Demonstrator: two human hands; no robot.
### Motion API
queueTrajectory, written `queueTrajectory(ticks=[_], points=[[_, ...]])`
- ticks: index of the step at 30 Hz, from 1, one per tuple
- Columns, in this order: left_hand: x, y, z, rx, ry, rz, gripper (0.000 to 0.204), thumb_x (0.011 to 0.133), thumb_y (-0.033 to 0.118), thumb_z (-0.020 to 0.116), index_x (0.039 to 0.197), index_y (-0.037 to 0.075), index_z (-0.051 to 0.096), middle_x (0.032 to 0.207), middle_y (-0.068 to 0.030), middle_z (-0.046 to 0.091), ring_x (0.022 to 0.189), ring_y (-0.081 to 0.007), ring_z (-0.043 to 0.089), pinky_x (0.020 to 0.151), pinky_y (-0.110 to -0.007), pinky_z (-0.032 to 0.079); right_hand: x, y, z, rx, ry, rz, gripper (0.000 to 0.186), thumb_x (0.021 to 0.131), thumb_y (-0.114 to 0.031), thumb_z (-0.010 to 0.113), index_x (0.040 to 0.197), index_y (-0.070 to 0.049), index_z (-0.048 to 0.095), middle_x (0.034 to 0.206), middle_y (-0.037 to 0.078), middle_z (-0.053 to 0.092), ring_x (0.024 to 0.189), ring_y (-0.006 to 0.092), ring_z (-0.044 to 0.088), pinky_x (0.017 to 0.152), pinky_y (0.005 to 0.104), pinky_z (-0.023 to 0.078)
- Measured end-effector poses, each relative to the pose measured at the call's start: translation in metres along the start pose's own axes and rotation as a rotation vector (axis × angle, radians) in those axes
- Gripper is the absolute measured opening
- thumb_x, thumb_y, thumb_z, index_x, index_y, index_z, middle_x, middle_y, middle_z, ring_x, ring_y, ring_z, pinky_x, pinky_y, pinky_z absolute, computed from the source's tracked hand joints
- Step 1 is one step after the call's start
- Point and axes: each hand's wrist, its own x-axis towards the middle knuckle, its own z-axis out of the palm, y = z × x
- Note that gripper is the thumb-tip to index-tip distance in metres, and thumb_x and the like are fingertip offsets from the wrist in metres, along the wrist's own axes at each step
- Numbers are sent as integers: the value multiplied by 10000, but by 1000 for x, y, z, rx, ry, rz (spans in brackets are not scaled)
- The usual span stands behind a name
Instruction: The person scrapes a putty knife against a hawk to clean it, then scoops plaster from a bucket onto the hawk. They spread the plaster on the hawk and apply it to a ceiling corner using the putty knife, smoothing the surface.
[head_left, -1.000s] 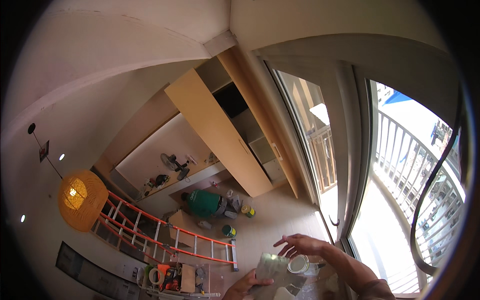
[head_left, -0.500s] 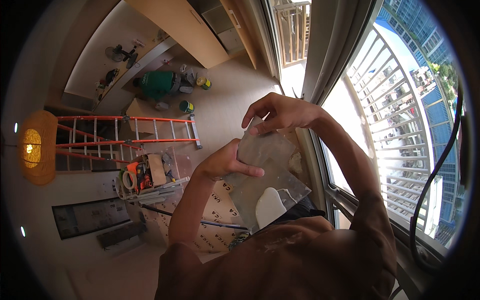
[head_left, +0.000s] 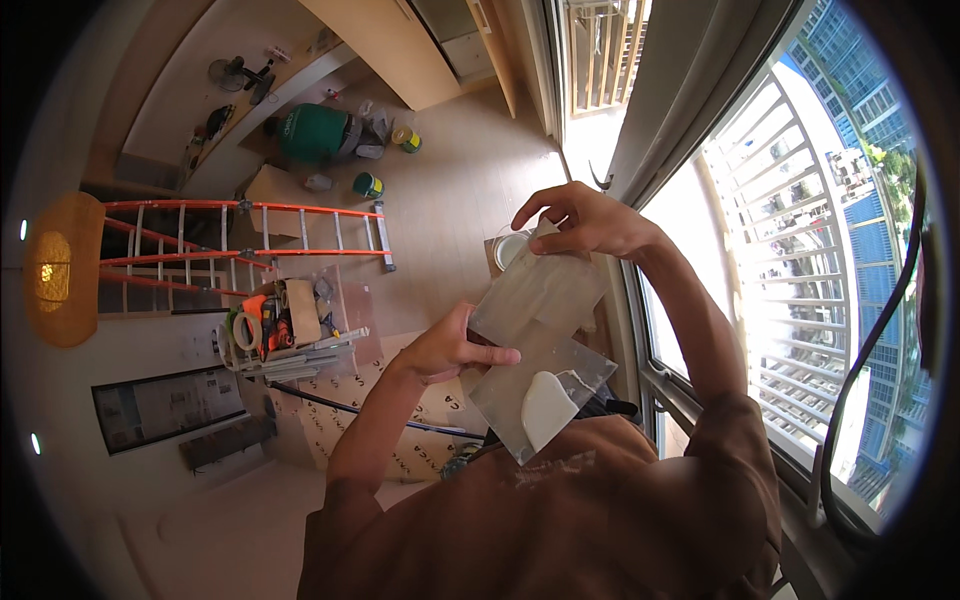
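Note:
My right hand point(head_left: 595, 225) is closed on the far corner of a thin greyish rectangular plate point(head_left: 545, 292), pinching it between thumb and fingers. A second plate point(head_left: 490, 400) of the same see-through grey lies nearer my body, partly behind the first. On it sits a smooth white lump of putty-like paste point(head_left: 548, 408), with a thin white streak beside it. My left hand point(head_left: 460, 350) grips the left edge where the plates meet, thumb across the top and fingers mostly hidden beneath.
A round tub point(head_left: 510, 250) with white inside stands on the floor beyond the plates. An orange ladder point(head_left: 250, 235), a box of tools point(head_left: 280, 320), and small cans point(head_left: 368, 185) lie to the left. A window with a white railing point(head_left: 780, 190) runs along my right.
The upper plate has turned and moved off the lower one, showing more of its face. My right hand has shifted slightly right. The round tub has come into sight behind the plate.

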Motion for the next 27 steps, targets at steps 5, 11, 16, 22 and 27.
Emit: queueTrajectory(ticks=[5, 11, 16, 22, 27], points=[[-9, -17, -16, 43, 14, -44, 188, 760, -14, 718, 925, -45, 633, 768, -50, 653, 676, -87, 626, 580, -197, 495, -1, 55, -36, 229, 309, 36, 269, 884, -157, 608, 1116, -21, 615, 830, 64, 638, 702, 83, 549, 635, 240, 458], [-20, -10, -26, -91, 243, 131, 143, 814, 57, 689, 941, 8, 647, 824, -24, 660, 701, -61, 607, 623, -187, 478, -35, 122, -47, 647, 722, 180, 264, 930, -114, 546, 1166, -4, 586, 919, 56, 577, 787, 107, 562, 681, 233, 481], [-21, 0, -26, -228, 416, 306, 144, 885, 124, 613, 996, 33, 628, 897, -7, 651, 807, -82, 620, 710, -218, 494, -81, 129, -17, 699, 692, 120, 682, 781, 51, 667, 1385, -85, 379, 1017, 163, 578, 905, 208, 606, 795, 299, 507], [-17, 3, -24, -290, 527, 411, 157, 934, 180, 565, 1017, 53, 606, 891, 3, 629, 790, -70, 603, 706, -232, 517, -109, 115, 5, 550, 1004, 140, 597, 782, 16, 686, 1316, -2, 422, 982, 184, 635, 913, 229, 644, 770, 325, 537], [-17, -9, -27, -305, 539, 442, 168, 952, 205, 541, 996, 55, 602, 876, 15, 612, 791, -66, 593, 709, -230, 515, -119, 130, 35, 1050, 1140, 83, 358, 888, -175, 621, 1174, 10, 511, 981, 105, 618, 808, 171, 630, 717, 298, 534]])
